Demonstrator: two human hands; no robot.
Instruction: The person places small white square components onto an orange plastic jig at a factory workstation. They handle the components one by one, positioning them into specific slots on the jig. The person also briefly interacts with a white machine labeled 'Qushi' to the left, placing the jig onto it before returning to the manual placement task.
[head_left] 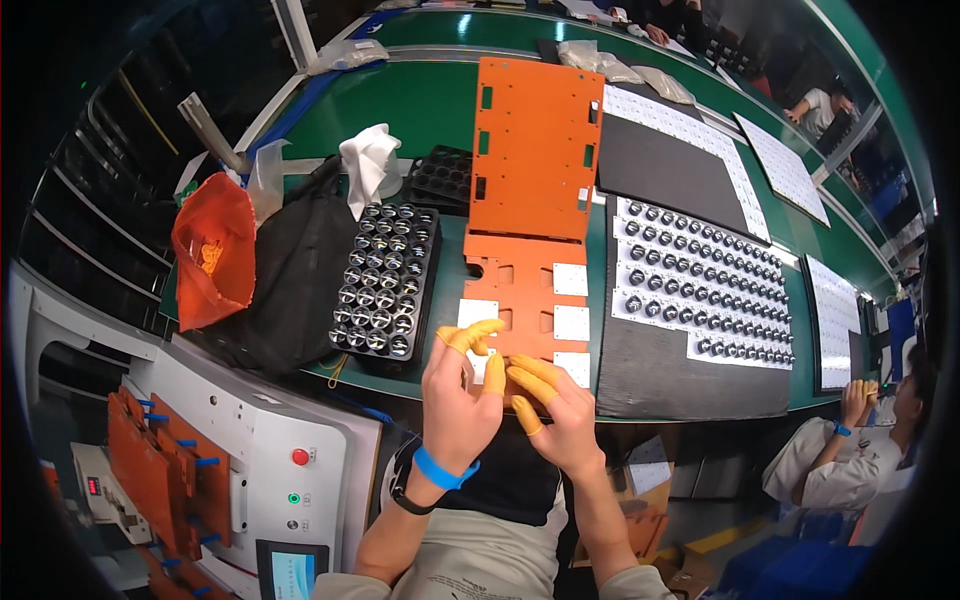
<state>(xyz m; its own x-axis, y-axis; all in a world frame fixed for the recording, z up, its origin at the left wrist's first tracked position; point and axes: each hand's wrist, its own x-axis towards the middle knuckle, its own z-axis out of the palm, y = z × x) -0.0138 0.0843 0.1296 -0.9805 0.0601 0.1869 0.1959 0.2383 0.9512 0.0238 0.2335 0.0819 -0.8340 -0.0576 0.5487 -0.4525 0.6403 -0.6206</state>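
Observation:
An orange fixture stands before me, its perforated lid raised and its base lying flat. White square plates sit along both sides of the base, among them an upper-right plate and a middle-right plate. Over the lower-left plate is my left hand, fingers bent but apart, tips in yellow finger cots. I cannot tell whether they touch it. At the base's near edge, my right hand, in the same cots, points leftward with thumb and fingers apart. Nothing shows between them.
Left of the fixture stands a black tray of shiny round lens-like parts, beside an orange bag and a white cloth. At right, a white board carries rows of black parts. A machine is lower left; a co-worker sits right.

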